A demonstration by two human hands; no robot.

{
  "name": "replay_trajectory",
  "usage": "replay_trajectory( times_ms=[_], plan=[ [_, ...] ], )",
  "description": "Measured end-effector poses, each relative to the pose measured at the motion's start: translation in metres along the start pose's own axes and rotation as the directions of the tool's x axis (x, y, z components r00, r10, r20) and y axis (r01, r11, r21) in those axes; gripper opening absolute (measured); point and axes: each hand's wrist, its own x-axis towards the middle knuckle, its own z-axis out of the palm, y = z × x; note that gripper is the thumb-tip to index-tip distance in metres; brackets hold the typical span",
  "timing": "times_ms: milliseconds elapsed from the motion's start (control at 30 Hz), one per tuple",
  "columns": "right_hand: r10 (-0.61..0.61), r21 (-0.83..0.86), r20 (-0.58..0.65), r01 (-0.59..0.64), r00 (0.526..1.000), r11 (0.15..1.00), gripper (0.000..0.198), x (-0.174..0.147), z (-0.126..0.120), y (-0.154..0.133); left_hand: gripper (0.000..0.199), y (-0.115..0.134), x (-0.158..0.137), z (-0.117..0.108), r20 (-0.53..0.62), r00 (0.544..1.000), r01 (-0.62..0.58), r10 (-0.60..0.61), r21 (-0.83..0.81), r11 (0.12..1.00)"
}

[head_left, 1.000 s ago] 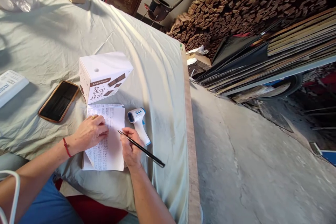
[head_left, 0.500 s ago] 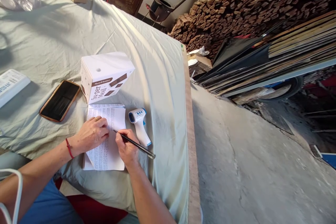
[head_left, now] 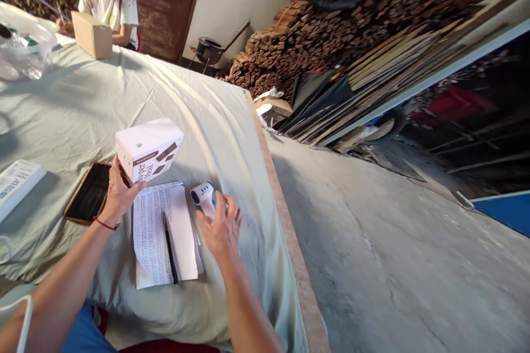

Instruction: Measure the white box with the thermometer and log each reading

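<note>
My left hand [head_left: 120, 190] is at the near left corner of a white carton [head_left: 144, 140], fingers stretched out and thumb apart. Whether it presses on the carton I cannot tell. Over the handle of a white and blue infrared thermometer [head_left: 203, 195] spreads my right hand [head_left: 221, 226], open and not closed round it. Between my hands lies an open notebook [head_left: 149, 237] covered in handwriting, with a black pen [head_left: 169, 248] resting along its middle. Left of the carton is a smartphone [head_left: 88, 193] in a brown case, partly behind my left hand.
A white power strip [head_left: 19, 187] lies at the left of the cloth-covered table [head_left: 83, 105]. At the far end are a cardboard box [head_left: 93, 36], a clear plastic container [head_left: 28, 55] and a seated person [head_left: 126, 8]. The table's wooden edge [head_left: 285, 220] runs along the right.
The pen has left my right hand and lies on the notebook. My left hand has moved from the page up to the carton, my right hand to the thermometer. The camera view has tilted up.
</note>
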Motion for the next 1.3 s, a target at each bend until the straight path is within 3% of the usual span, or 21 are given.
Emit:
replay_trajectory(
  times_ms=[100,200,267,333,433,533,667,733,933,1300],
  plan=[
    [0.152,0.02,0.053,-0.154,0.987,0.988,0.032,0.014,0.004,0.016,0.078,0.002,0.007,0.001,-0.099,0.99,0.093,-0.096,-0.04,0.995],
    [0.232,0.241,0.165,-0.267,0.959,0.933,0.022,0.02,-0.001,0.014,0.074,0.02,0.008,-0.006,-0.107,0.98,0.149,-0.17,-0.179,0.973],
    [0.28,0.446,0.234,-0.359,0.931,0.82,0.032,0.019,-0.013,-0.001,0.071,0.035,0.008,-0.015,-0.065,0.974,0.183,-0.216,-0.333,0.925],
    [0.303,0.632,0.298,-0.425,0.905,0.648,0.04,0.013,-0.029,-0.023,0.063,0.048,0.007,-0.024,0.031,0.964,0.244,-0.262,-0.49,0.837],
    [0.245,0.778,0.421,-0.487,0.873,0.396,0.046,0.001,-0.048,-0.058,0.062,0.057,0.001,-0.03,0.197,0.935,0.354,-0.295,-0.583,0.732],
    [0.202,0.78,0.546,-0.582,0.813,0.231,0.046,-0.006,-0.049,-0.085,0.065,0.053,-0.01,-0.026,0.299,0.906,0.417,-0.299,-0.523,0.743],
    [0.275,0.7,0.667,-0.709,0.692,0.087,0.043,-0.011,-0.034,-0.097,0.061,0.045,-0.02,-0.015,0.315,0.909,0.39,-0.275,-0.403,0.828],
    [0.306,0.679,0.687,-0.732,0.659,0.05,0.042,-0.011,-0.026,-0.096,0.058,0.042,-0.02,-0.013,0.315,0.915,0.363,-0.25,-0.376,0.853],
    [0.348,0.674,0.699,-0.738,0.625,-0.026,0.044,-0.01,-0.018,-0.094,0.054,0.04,-0.019,-0.013,0.308,0.928,0.319,-0.212,-0.356,0.878],
    [0.346,0.704,0.668,-0.711,0.658,-0.008,0.037,-0.012,-0.017,-0.1,0.051,0.044,-0.018,-0.016,0.312,0.936,0.275,-0.163,-0.361,0.891]
  ],
)
